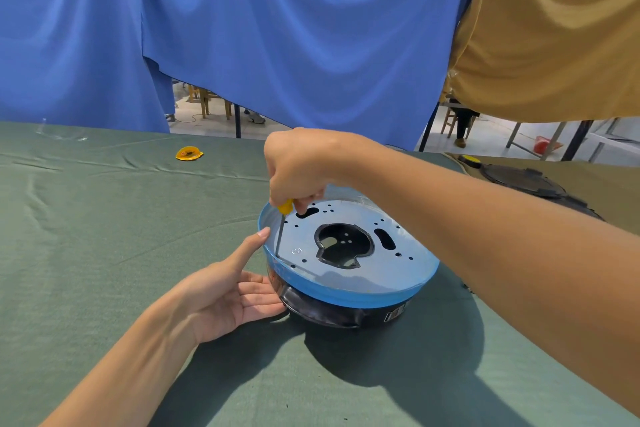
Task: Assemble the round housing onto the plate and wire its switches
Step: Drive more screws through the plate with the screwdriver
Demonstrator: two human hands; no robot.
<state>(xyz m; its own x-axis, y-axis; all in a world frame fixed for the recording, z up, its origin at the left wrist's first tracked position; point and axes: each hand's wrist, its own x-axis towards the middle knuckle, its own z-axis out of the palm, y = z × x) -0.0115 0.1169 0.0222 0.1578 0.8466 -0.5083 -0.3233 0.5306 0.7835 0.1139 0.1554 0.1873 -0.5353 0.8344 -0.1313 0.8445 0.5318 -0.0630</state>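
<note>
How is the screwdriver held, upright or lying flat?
Nearly upright: the right hand grips the screwdriver by its yellow handle, tip down on the plate.

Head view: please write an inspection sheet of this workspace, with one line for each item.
Surface: a green cloth covers it, with some creases.
Job's things: the blue-edged plate lies on top of the black round housing; the tip of the screwdriver stands on the plate near its left rim.
Clutter: a small yellow piece and a clear plastic scrap at the far left; another black round part at the far right.
Hands: the right hand grips the screwdriver's yellow handle; the left hand is open, its index finger touching the plate's rim and its other fingers by the housing's side.
Cables: nothing seen.
Surroundings: a blue drape and a tan drape hang behind.
</note>
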